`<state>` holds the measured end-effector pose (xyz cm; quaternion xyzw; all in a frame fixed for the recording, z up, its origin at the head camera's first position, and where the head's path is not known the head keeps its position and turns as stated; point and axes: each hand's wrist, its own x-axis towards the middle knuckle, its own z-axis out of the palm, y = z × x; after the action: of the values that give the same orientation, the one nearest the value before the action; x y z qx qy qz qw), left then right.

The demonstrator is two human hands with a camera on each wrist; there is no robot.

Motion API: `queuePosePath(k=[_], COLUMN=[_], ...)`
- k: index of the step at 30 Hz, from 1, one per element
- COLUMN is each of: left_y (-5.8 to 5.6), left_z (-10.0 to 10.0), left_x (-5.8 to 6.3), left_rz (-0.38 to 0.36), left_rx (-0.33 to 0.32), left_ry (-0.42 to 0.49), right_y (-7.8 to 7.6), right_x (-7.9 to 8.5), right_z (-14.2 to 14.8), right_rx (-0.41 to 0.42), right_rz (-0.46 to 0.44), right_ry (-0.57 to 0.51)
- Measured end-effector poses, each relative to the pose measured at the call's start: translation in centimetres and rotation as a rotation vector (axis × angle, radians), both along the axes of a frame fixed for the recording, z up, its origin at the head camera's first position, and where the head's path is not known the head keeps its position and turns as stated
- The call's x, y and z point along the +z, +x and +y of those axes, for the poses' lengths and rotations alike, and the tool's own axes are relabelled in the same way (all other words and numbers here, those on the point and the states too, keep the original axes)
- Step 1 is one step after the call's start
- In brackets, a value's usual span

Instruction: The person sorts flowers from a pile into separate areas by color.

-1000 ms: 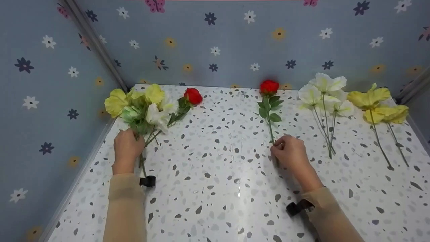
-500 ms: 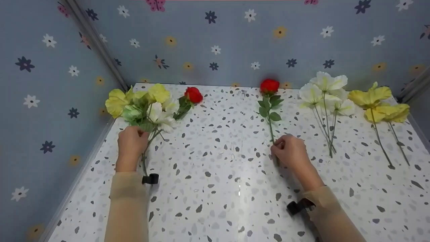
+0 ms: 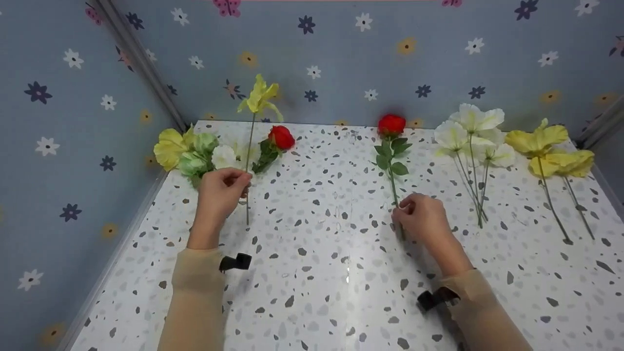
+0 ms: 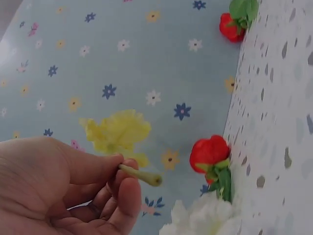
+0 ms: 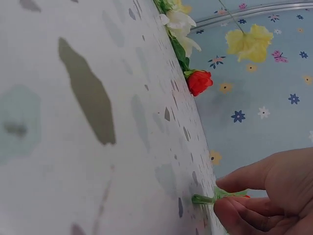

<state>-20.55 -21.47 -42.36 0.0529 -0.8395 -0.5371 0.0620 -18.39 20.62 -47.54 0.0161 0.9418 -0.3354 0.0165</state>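
Note:
Between thumb and fingers, my left hand pinches the thin stem of a yellow artificial flower, raised above the table with its bloom upward. The stem's cut end pokes out past the fingertips in the left wrist view, the yellow bloom behind. Behind that hand lies a pile with another yellow flower, pale green flowers, white flowers and a red rose. My right hand pinches the lower stem of a second red rose, which lies by itself in the middle.
Right of that rose lie several white flowers with stems toward me. Farther right are yellow flowers near the table's right edge. A patterned blue wall rises behind the speckled white table, with another panel at the left.
My left hand has drawn a yellow flower out of the left pile, lifting it up and to the right. The right hand stays on the rose stem.

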Motion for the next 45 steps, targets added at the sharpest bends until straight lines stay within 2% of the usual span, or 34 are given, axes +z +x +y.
queuePosePath(k=[3,6,10,16,22,27,32,38,45], left_y=[0.1,0.4,0.9,3.1,5.6,6.5,6.8,6.9,7.0], left_z=[2.2,4.6,8.1,13.2,16.9,18.2,18.6,18.6,18.4], left_x=[-0.2,-0.4,-0.9,-1.4,-2.0,-2.6,-2.8,-2.8,-3.0], left_rz=[0.104,0.181,0.240,0.310,0.386,0.403,0.378,0.332,0.327], left_rx=[-0.024,-0.049,-0.098,-0.256,-0.370,-0.425,-0.468,-0.482,-0.522], left_ry=[0.133,0.254,0.327,0.314,0.218,0.203,0.216,0.164,0.128], right_y=[0.0,0.2,0.6,1.6,2.9,3.5,3.9,3.9,3.5], right_x=[0.4,0.9,1.8,3.6,5.0,5.6,5.9,6.2,6.6], right_z=[-0.1,-0.3,-0.8,-2.3,-4.2,-5.2,-5.3,-4.7,-3.8], right_rx=[0.001,0.007,0.036,0.100,0.176,0.229,0.215,0.208,0.177], right_rz=[0.046,0.129,0.201,0.218,0.221,0.286,0.344,0.344,0.348], right_ry=[-0.008,-0.040,-0.159,-0.448,-0.598,-0.685,-0.694,-0.745,-0.825])
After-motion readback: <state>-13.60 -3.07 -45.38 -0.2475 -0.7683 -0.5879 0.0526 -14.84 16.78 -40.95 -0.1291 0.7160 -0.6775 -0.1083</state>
